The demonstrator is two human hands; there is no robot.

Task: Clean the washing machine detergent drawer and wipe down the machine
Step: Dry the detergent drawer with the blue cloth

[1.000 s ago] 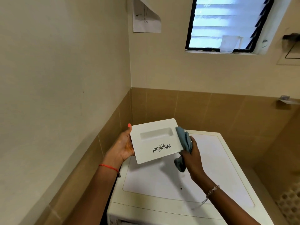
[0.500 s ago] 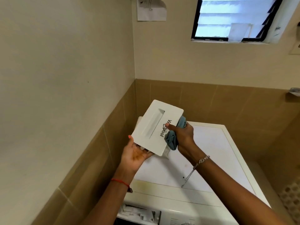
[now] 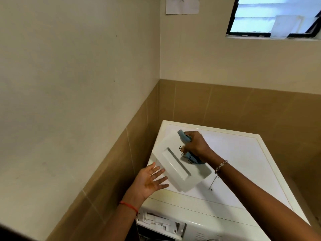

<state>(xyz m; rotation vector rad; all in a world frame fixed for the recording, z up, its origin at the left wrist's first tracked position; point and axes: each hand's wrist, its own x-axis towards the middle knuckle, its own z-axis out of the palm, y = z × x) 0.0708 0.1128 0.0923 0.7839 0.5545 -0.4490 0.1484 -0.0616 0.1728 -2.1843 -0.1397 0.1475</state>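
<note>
The white detergent drawer [image 3: 175, 165] hangs tilted over the left part of the washing machine's top [image 3: 239, 164], its front panel with the recessed handle facing me. My right hand [image 3: 196, 143] grips a blue cloth [image 3: 183, 137] against the panel's upper right, covering most of the brand lettering, and holds the drawer there. My left hand [image 3: 150, 180] is palm up with fingers spread at the drawer's lower left edge, holding nothing. The empty drawer slot [image 3: 159, 221] shows at the machine's front top left.
The machine stands in a corner, with a tiled wall [image 3: 107, 171] close on its left and another behind. A louvred window [image 3: 260, 18] and a sheet of paper [image 3: 182, 6] are high on the back wall.
My left hand has let go of the drawer and opened. The right hand with the cloth has turned the drawer and lowered it toward the machine top. The view has tipped downward.
</note>
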